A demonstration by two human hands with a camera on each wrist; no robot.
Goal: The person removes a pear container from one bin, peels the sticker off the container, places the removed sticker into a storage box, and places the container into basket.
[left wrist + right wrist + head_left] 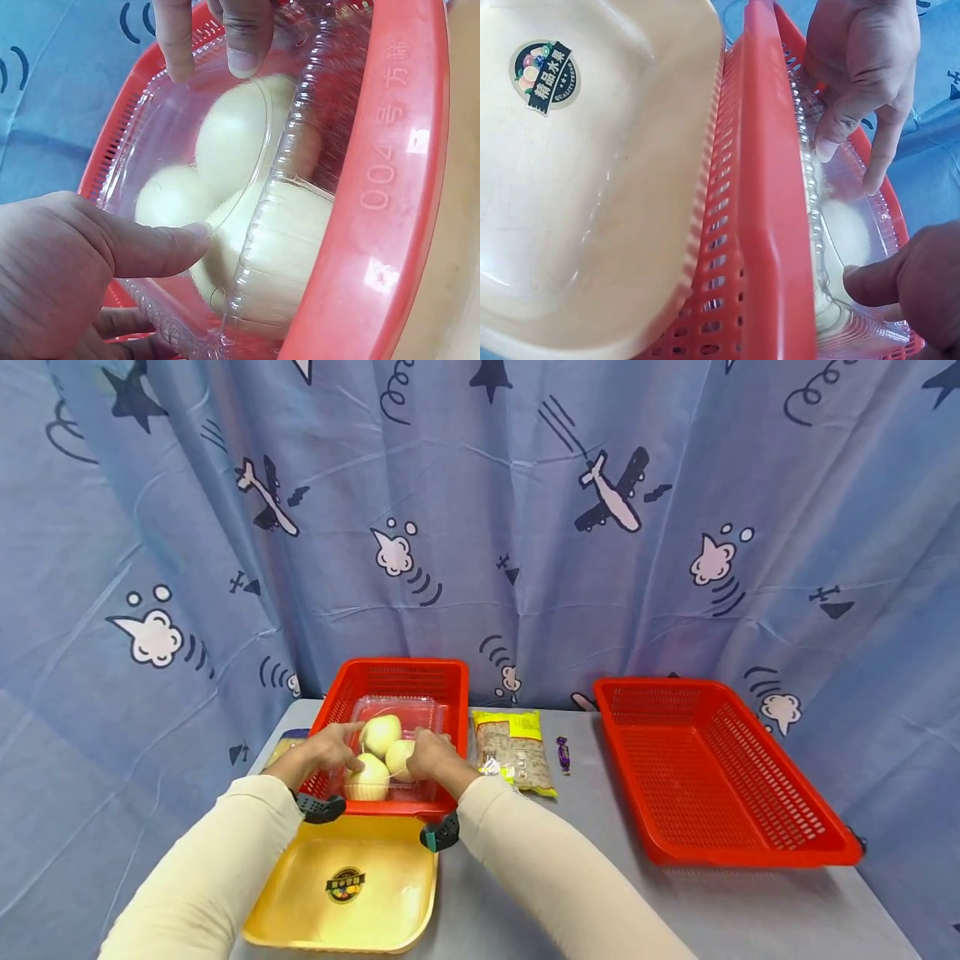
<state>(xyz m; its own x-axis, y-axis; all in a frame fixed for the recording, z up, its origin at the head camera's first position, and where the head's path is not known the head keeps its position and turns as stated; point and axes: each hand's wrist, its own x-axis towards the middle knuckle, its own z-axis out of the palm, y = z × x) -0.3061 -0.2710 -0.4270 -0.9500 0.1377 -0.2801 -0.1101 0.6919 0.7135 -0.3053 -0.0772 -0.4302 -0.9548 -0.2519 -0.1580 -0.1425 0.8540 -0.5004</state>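
Observation:
A clear plastic clamshell box (393, 704) with pale yellow round fruits (381, 735) inside sits within the red basket (408, 667) at the left of the table. My left hand (336, 750) holds the box's left side; in the left wrist view its thumb (169, 251) lies across the lid and other fingers go down by the side wall. From the right, my right hand (433, 756) grips the opposite side, its thumb (874, 281) on the lid in the right wrist view. The right hand's lower fingers are mostly hidden.
A yellow tray (300, 902) with a fruit sticker stands before the basket. Right of the basket lie a yellow-topped food packet (513, 752) and a purple-wrapped candy (563, 756). A larger red basket (697, 777) is farther right. Blue curtain (480, 527) hangs behind the table.

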